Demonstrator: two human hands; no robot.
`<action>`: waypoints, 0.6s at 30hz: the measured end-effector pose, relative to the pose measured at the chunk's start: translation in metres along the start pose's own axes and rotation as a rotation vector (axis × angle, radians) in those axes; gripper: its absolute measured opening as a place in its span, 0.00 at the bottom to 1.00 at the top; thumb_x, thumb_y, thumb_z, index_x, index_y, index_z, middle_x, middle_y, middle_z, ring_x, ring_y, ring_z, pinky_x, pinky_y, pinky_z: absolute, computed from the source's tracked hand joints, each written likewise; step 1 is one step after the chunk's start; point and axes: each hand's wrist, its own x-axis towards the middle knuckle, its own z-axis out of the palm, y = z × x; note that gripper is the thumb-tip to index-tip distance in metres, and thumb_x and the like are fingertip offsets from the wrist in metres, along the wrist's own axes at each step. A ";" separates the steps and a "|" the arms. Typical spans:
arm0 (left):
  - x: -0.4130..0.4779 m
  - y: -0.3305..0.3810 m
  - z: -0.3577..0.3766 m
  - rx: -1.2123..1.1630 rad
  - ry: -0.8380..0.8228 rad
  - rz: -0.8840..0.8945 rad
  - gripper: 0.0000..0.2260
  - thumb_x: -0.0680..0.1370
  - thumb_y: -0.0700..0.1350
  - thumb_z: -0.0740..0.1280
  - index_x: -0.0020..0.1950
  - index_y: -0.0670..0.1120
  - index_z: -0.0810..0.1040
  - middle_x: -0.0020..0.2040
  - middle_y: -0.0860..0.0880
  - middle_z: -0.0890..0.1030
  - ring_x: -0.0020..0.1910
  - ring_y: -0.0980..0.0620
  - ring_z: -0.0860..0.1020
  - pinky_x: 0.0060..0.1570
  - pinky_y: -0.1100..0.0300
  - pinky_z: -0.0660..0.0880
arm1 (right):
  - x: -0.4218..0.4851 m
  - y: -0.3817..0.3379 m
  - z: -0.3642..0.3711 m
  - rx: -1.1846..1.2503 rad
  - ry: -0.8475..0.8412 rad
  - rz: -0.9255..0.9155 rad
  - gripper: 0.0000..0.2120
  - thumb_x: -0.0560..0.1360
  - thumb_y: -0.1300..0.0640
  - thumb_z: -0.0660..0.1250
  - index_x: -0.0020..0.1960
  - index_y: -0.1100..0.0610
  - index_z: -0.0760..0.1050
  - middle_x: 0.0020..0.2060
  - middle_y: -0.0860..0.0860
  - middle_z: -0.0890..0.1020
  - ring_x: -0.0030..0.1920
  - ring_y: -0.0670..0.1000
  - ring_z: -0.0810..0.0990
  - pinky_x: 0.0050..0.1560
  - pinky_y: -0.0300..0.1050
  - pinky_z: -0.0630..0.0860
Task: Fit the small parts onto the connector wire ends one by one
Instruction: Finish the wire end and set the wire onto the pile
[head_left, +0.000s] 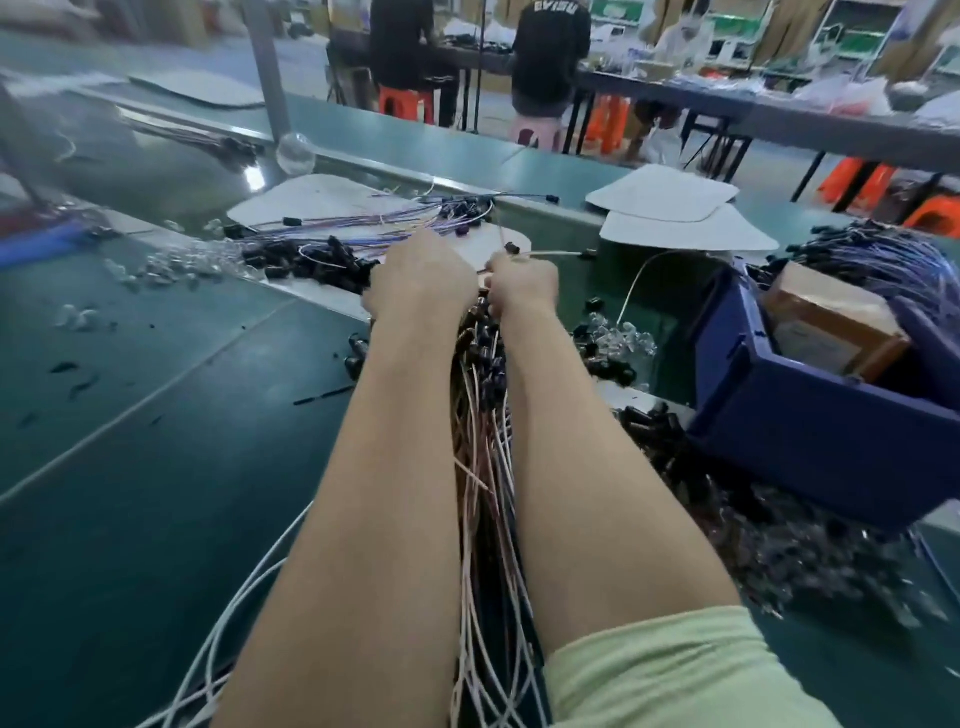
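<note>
Pale green sleeve (675, 670) at the bottom edge, right arm. Both forearms reach forward over the green desk (156, 415).

Between the forearms runs a thick wire bundle (485, 493), pink and white strands, many with dark ends, fanning loose toward the camera. Risk: strands cross each other, so drawing one out could drag its neighbours or snag.

Right hand (522, 286) is curled, back to the camera, pinching a pale wire (550, 254) that juts to the right. A small black part (512, 249) sits just above the knuckles on or beside that wire — cannot tell whether it is seated.

Left hand (421, 280) is close beside the right. Its fingers are hidden behind its back, so its grip cannot be told.

Likely slips: the part pushed on crooked or only half home, or dropped from the fingertips into the loose black parts (311, 262) just beyond — hard to find again there.

Further right, a blue bin (810, 415) stands against more scattered parts. Finished and unfinished wires lie near each other and could get mixed.
</note>
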 end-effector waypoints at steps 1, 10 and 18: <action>0.003 0.001 0.005 0.030 -0.024 -0.023 0.17 0.78 0.40 0.58 0.65 0.38 0.70 0.67 0.37 0.72 0.67 0.37 0.69 0.65 0.47 0.67 | 0.006 0.005 0.001 0.020 -0.026 0.025 0.13 0.76 0.61 0.64 0.33 0.60 0.71 0.31 0.55 0.82 0.32 0.54 0.78 0.40 0.49 0.77; 0.027 -0.016 0.039 0.109 -0.109 -0.186 0.17 0.77 0.42 0.58 0.66 0.44 0.70 0.69 0.42 0.69 0.70 0.40 0.64 0.70 0.42 0.57 | 0.030 0.013 0.021 -0.021 -0.312 0.205 0.14 0.80 0.61 0.58 0.35 0.59 0.67 0.24 0.51 0.74 0.14 0.42 0.68 0.18 0.33 0.65; 0.033 -0.014 0.031 0.037 -0.013 -0.095 0.13 0.79 0.43 0.60 0.63 0.47 0.74 0.64 0.43 0.75 0.65 0.42 0.71 0.62 0.47 0.63 | 0.020 0.005 0.020 0.385 -0.287 0.239 0.15 0.80 0.66 0.58 0.34 0.63 0.70 0.18 0.51 0.70 0.12 0.42 0.62 0.14 0.31 0.58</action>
